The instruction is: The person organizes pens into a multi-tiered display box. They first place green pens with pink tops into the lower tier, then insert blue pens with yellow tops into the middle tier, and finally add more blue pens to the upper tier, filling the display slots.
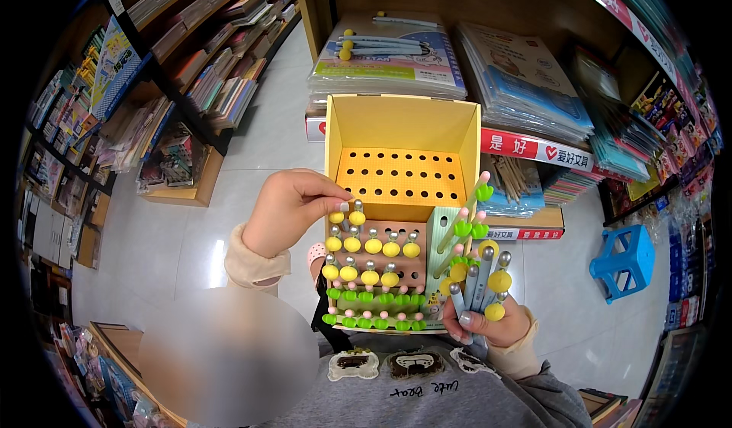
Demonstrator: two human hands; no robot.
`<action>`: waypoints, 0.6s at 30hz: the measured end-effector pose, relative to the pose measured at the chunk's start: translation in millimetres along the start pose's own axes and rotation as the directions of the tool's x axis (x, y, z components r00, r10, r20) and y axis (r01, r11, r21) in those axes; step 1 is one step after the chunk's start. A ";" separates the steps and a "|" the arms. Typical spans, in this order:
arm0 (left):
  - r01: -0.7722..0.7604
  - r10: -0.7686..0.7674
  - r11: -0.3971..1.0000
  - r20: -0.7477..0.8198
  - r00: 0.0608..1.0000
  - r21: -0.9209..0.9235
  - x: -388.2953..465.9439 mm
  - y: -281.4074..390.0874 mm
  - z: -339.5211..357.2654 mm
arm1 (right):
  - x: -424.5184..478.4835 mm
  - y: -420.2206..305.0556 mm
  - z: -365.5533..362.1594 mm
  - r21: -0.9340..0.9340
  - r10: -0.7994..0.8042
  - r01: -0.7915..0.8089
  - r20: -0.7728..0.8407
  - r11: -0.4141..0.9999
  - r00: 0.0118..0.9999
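Before me is a stepped cardboard display box (403, 122) with rows of round holes. My left hand (294, 208) pinches the top of a pen with a yellow ball (357, 217) at the left end of the brown tier (418, 226). More yellow-ball pens (373, 246) stand in that tier. Below them are rows of pens with green charms and pink tips (366, 296). Several light blue pens with yellow balls (483, 273) are bunched in my right hand (486, 322), beside the box's lower right corner. Green-charm pens (462, 228) lean out of the pale green side panel (439, 245).
Light blue pens (383, 45) lie on a stack of plastic-wrapped books (394, 73) on the shelf ahead. Another wrapped stack (526, 85) is beside it. A blue plastic stool (622, 262) stands on the right. Stocked bookshelves (200, 73) line the left; a blurred patch covers the lower left.
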State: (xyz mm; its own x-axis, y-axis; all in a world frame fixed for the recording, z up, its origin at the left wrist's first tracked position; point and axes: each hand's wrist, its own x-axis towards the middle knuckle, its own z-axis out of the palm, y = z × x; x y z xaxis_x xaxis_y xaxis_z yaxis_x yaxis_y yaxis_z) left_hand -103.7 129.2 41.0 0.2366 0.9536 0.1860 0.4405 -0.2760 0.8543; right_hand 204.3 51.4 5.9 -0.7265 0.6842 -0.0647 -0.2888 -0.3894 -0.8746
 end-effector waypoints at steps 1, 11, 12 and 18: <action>-0.001 0.001 1.000 0.002 1.000 -0.003 -0.3 -0.3 -0.2 | 0.8 0.2 -0.1 0.005 -0.005 0.005 0.007 1.000 1.000; -0.138 0.144 0.988 -0.089 0.986 0.070 -5.1 8.7 2.7 | 6.8 -5.8 4.7 -0.035 0.001 0.000 0.043 0.999 0.999; -0.189 0.199 0.975 -0.081 0.977 0.112 -6.4 14.8 4.1 | 7.7 -5.6 5.5 -0.041 0.012 -0.009 0.054 0.999 0.998; -0.375 0.384 0.923 0.202 0.901 -0.080 -23.8 69.8 30.4 | 17.1 -8.2 13.6 -0.043 0.024 -0.017 0.172 0.999 0.985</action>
State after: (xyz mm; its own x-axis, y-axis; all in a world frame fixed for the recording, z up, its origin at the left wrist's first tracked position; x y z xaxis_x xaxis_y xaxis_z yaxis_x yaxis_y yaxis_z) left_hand -52.3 83.5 81.4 0.5575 0.7289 0.3974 0.2484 -0.6032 0.7579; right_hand 185.7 57.9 18.6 -0.8298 0.5581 -0.0018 -0.2495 -0.3738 -0.8933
